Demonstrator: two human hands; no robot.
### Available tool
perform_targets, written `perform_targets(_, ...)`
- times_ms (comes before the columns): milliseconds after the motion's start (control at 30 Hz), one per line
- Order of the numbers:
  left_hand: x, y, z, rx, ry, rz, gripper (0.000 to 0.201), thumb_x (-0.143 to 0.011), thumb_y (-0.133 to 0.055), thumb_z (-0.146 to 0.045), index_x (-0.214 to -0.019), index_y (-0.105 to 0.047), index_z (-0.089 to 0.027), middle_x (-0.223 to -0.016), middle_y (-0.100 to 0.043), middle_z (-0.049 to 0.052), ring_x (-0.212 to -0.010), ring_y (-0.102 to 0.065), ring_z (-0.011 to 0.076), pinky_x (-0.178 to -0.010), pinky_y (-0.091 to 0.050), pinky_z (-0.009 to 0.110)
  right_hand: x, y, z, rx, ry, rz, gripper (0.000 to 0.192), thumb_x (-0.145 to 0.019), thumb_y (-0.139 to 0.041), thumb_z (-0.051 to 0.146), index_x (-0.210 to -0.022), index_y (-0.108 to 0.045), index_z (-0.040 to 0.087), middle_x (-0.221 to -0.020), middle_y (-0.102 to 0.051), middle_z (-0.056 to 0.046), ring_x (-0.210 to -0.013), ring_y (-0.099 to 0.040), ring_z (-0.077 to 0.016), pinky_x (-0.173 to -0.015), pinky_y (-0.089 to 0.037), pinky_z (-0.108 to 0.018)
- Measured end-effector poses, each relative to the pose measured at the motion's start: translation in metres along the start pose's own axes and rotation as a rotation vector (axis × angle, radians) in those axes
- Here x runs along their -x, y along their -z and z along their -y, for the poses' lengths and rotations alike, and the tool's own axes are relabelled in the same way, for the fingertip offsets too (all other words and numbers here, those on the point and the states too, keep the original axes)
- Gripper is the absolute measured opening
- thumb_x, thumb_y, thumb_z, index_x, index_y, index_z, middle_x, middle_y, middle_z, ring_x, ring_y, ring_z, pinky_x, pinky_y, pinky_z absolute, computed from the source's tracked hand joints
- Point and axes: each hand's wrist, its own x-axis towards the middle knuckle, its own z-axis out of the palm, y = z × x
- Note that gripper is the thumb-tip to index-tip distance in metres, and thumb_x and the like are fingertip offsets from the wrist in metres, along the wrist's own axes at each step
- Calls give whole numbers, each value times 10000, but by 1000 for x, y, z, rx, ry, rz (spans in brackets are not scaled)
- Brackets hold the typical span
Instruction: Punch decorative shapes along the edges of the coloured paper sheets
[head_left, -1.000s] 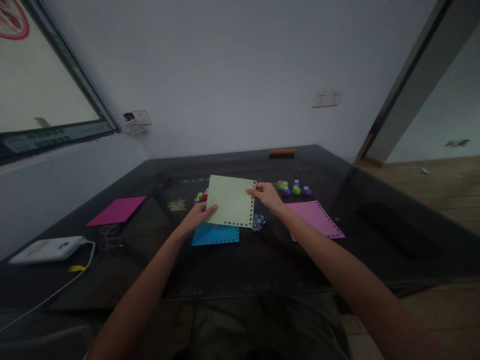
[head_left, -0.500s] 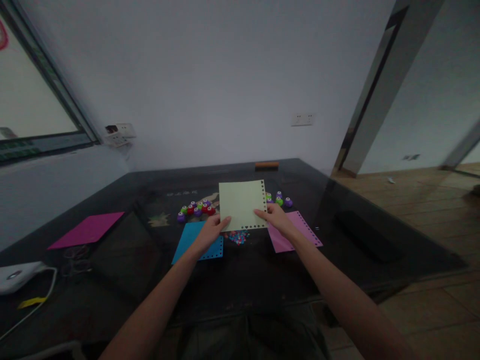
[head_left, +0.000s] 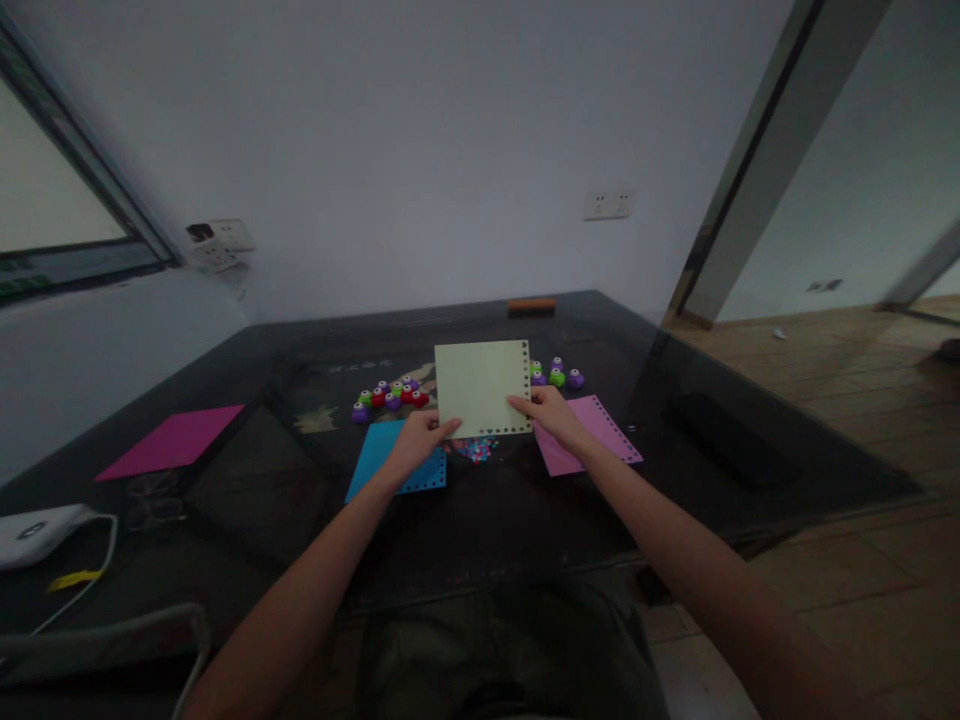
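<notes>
the left hand partly hides the blue sheet.

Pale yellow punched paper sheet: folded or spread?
Spread: the pale yellow punched paper sheet shows one broad, flat face with no visible crease, held between the left hand and right hand.

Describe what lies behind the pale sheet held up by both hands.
Eyed toys show past its left and right edges, coloured bits below; whatever the pale sheet covers is hidden.
</notes>
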Motion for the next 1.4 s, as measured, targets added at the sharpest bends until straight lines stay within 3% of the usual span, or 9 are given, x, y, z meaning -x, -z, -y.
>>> perform_targets(133,1,2,-2,-35,-21,-21,230,-788,-561,-345,-704,-618,-138,-556,-654,19,-505,-568,139,-524,-443,239,-1,1,-1,8,0,3,365,-698,-658,487,-677,-654,123,-664,-661,-56,-601,-581,-164,-589,-458,-303)
perform_targets(300,2,1,-3,-47,-34,-35,243,-795,-544,-354,-723,-618,-134,-561,-655,27,-513,-572,144,-539,-448,247,0,0,-3,-12,-18,76,379,-690,-685,482,-816,-679,124,-772,-695,-79,-672,-613,-175,-632,-499,-317)
perform_targets(467,1,2,-3,-53,-35,-40,245,-790,-544,-361,-725,-620,-137,-566,-655,24,-526,-581,151,-549,-451,255,1,1,-3,-19,-33,98,337,-681,-714,444,-791,-678,128,-716,-686,-66,-675,-612,-181,-611,-514,-315)
perform_targets(833,3,1,-6,-75,-35,-59,245,-798,-542,-361,-702,-624,-150,-587,-660,22,-572,-609,166,-576,-463,257,7,-3,6,-61,-46,153,335,-705,-691,440,-769,-657,113,-689,-676,-63,-549,-588,-136,-548,-524,-296)
perform_targets(1400,-1,-2,6,-32,-30,-38,305,-789,-545,-405,-835,-632,-116,-686,-690,58,-591,-617,166,-585,-496,274,10,-8,9,-67,-40,161,260,-731,-672,344,-853,-656,114,-775,-693,-90,-586,-607,-148,-544,-536,-299)
